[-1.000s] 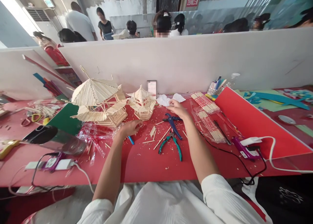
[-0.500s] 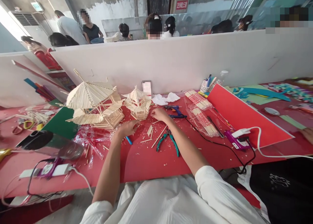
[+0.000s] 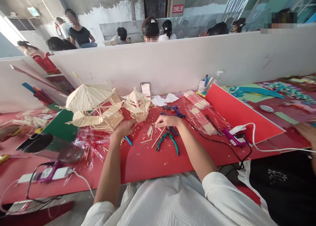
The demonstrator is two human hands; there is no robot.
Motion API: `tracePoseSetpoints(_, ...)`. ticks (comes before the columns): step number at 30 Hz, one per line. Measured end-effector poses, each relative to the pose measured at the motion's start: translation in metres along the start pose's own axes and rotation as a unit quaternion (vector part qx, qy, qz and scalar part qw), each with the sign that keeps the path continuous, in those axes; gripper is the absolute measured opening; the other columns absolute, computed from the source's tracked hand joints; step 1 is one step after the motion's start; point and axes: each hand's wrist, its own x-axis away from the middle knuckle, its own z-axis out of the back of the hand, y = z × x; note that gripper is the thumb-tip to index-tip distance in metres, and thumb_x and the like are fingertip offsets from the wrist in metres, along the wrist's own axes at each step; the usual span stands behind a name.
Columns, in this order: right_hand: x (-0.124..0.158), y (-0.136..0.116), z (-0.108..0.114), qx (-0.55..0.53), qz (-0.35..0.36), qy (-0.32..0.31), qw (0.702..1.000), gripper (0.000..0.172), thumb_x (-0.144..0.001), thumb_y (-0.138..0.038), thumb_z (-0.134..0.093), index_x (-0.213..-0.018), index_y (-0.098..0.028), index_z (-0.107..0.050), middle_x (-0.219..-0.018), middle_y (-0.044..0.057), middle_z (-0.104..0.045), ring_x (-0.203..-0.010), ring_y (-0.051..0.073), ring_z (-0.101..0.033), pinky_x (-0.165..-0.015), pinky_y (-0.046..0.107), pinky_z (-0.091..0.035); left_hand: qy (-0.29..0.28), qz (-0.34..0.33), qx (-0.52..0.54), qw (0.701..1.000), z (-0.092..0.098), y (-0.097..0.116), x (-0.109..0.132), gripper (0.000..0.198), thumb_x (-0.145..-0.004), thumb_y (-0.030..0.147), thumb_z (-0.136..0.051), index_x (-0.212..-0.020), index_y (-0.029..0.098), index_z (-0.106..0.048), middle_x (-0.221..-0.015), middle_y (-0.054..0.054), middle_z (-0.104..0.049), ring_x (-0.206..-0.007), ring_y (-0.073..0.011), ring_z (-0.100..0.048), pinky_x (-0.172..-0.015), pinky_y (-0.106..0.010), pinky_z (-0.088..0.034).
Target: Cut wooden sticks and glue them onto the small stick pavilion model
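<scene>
My left hand (image 3: 126, 128), fingers curled, hovers just in front of the small stick pavilion (image 3: 135, 106); what its fingertips hold, if anything, is hidden. My right hand (image 3: 166, 121) is pinched closed, to the right of that pavilion and above the green-handled pliers (image 3: 168, 142). Something tiny and pale may be at its fingertips, too small to name. Between the hands lie short cut wooden sticks (image 3: 149, 131) and a blue pen-like piece (image 3: 128, 140). A larger stick pavilion (image 3: 90, 104) with a wide ribbed roof stands behind my left hand.
A blue glue gun (image 3: 175, 111), packs of sticks (image 3: 198, 119) and a red board (image 3: 242, 115) are at the right. Cables run from a purple power strip (image 3: 233, 138). A clear bottle (image 3: 53, 147) lies left. Other people's hands (image 3: 306, 132) show at both edges. A white partition (image 3: 172, 61) stands behind.
My right hand has moved right and slightly down, away from the small pavilion. My left hand has shifted slightly left. A person's hand has come into view at the left edge.
</scene>
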Motion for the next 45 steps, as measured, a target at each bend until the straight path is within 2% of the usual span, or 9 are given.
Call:
tracePoseSetpoints(3,-0.005,0.010,-0.007,0.063,-0.073,0.141,0.985,0.052,-0.094,-0.055,-0.054,-0.061,-0.015,-0.062,-0.053,-0.003,-0.050,-0.050,0.009,-0.039,-0.056,0.026,-0.028,0.037,0.009,-0.003,0.999,0.001,-0.001,0.000,0.021,-0.090,0.021,-0.047,-0.105,0.021,-0.062,-0.097,-0.007,-0.072,-0.083,-0.0208,-0.066,-0.072,-0.029,-0.045)
tracePoseSetpoints(7,-0.019,0.030,-0.020,0.102,-0.100,0.299,0.943,0.038,-0.095,-0.043,-0.054,-0.070,-0.017,-0.064,-0.064,0.001,-0.065,-0.059,0.014,-0.057,-0.061,0.025,-0.035,0.086,0.032,0.002,0.996,0.000,-0.001,-0.002,0.015,-0.093,0.025,-0.047,-0.097,0.021,-0.061,-0.091,-0.006,-0.070,-0.081,-0.0208,-0.064,-0.072,-0.030,-0.045)
tracePoseSetpoints(14,-0.028,0.055,-0.031,0.086,-0.085,0.374,0.919,0.008,-0.089,-0.025,-0.064,-0.085,-0.019,-0.068,-0.077,0.004,-0.073,-0.073,0.018,-0.067,-0.072,0.027,-0.046,0.179,0.113,0.072,0.975,-0.024,-0.001,-0.021,0.033,-0.096,0.031,-0.050,-0.125,0.016,-0.058,-0.096,-0.011,-0.073,-0.090,-0.0245,-0.068,-0.079,-0.032,-0.047)
tracePoseSetpoints(16,-0.029,0.064,-0.026,0.070,-0.081,0.399,0.911,0.009,-0.088,-0.022,-0.062,-0.093,-0.018,-0.068,-0.085,0.006,-0.074,-0.076,0.019,-0.068,-0.076,0.030,-0.049,0.190,0.121,0.104,0.969,-0.033,0.000,-0.028,0.034,-0.096,0.031,-0.051,-0.125,0.016,-0.059,-0.096,-0.011,-0.074,-0.089,-0.0238,-0.068,-0.081,-0.032,-0.048)
tracePoseSetpoints(19,-0.039,0.077,-0.008,0.042,-0.067,0.437,0.896,0.025,-0.088,-0.016,-0.055,-0.111,-0.016,-0.065,-0.109,0.012,-0.072,-0.093,0.021,-0.069,-0.086,0.033,-0.051,0.201,0.121,0.133,0.963,-0.041,-0.001,-0.035,0.031,-0.096,0.032,-0.052,-0.119,0.015,-0.062,-0.095,-0.011,-0.073,-0.087,-0.0231,-0.068,-0.081,-0.032,-0.049)
tracePoseSetpoints(23,-0.070,0.085,0.026,0.000,-0.036,0.456,0.889,0.043,-0.083,-0.007,-0.047,-0.122,-0.015,-0.062,-0.125,0.014,-0.068,-0.114,0.021,-0.063,-0.102,0.037,-0.046,0.207,0.122,0.132,0.962,-0.045,-0.005,-0.039,0.022,-0.096,0.030,-0.049,-0.106,0.016,-0.063,-0.091,-0.010,-0.072,-0.082,-0.0214,-0.066,-0.076,-0.030,-0.048)
tracePoseSetpoints(27,-0.097,0.082,0.046,-0.036,-0.002,0.434,0.900,0.043,-0.078,-0.006,-0.049,-0.114,-0.017,-0.069,-0.117,0.008,-0.073,-0.111,0.022,-0.063,-0.104,0.037,-0.045,0.208,0.127,0.112,0.963,-0.044,-0.008,-0.039,0.016,-0.095,0.028,-0.049,-0.100,0.018,-0.061,-0.089,-0.008,-0.071,-0.079,-0.0205,-0.064,-0.073,-0.028,-0.046)
tracePoseSetpoints(35,-0.108,0.083,0.037,-0.087,-0.008,0.407,0.909,0.029,-0.078,-0.017,-0.057,-0.103,-0.017,-0.072,-0.097,0.003,-0.076,-0.093,0.020,-0.065,-0.091,0.032,-0.049,0.231,0.196,0.065,0.951,-0.037,-0.018,-0.030,0.023,-0.094,0.020,-0.045,-0.109,0.019,-0.062,-0.099,-0.012,-0.070,-0.090,-0.0258,-0.065,-0.078,-0.032,-0.044)
tracePoseSetpoints(45,-0.123,0.085,0.031,-0.135,-0.032,0.417,0.898,0.022,-0.070,-0.027,-0.076,-0.087,-0.015,-0.070,-0.081,0.004,-0.074,-0.077,0.017,-0.064,-0.076,0.028,-0.049,0.235,0.240,0.050,0.940,-0.033,-0.018,-0.027,0.030,-0.097,0.028,-0.046,-0.117,0.020,-0.066,-0.104,-0.015,-0.073,-0.099,-0.0308,-0.067,-0.085,-0.036,-0.046)
